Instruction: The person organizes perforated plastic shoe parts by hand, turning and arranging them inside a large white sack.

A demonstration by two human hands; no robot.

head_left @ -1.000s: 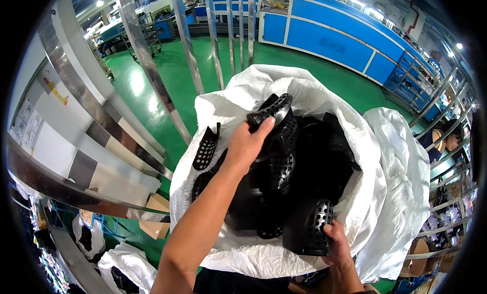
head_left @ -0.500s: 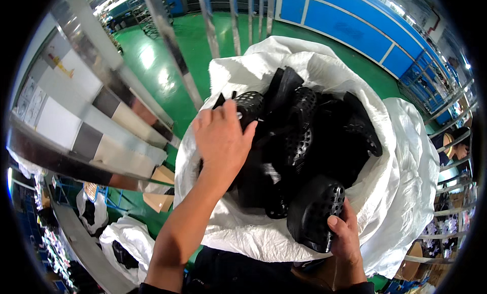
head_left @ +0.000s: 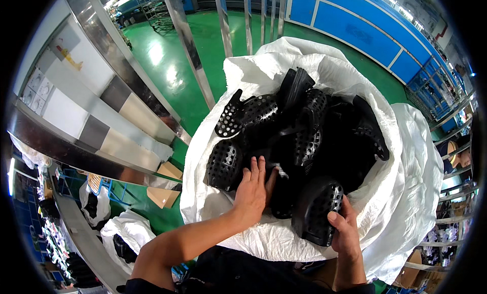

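Observation:
A big white woven sack point(head_left: 203, 197) gapes in front of me, with several black clogs with holes piled inside. Near its front edge, my right hand point(head_left: 346, 225) grips one black clog point(head_left: 318, 213), thumb on the perforated upper. My left hand point(head_left: 252, 195) reaches into the front left of the sack with its fingers stretched out; whether the tips touch a shoe is hard to make out. Beside it on the left lies another clog point(head_left: 224, 164). A perforated shoe upper point(head_left: 231, 116) leans at the sack's left rim.
Metal bars point(head_left: 190, 50) rise beyond the sack on the left. Blue cabinets point(head_left: 355, 30) stand across the green floor point(head_left: 208, 30). More white sheeting point(head_left: 416, 167) bulges at the right. Lower left are a cardboard piece point(head_left: 162, 196) and a smaller white sack point(head_left: 134, 228). Another person shows at the right edge.
My left hand has left the clog at the sack's far left and come nearer, toward the front middle of the pile. My right hand keeps hold of its clog.

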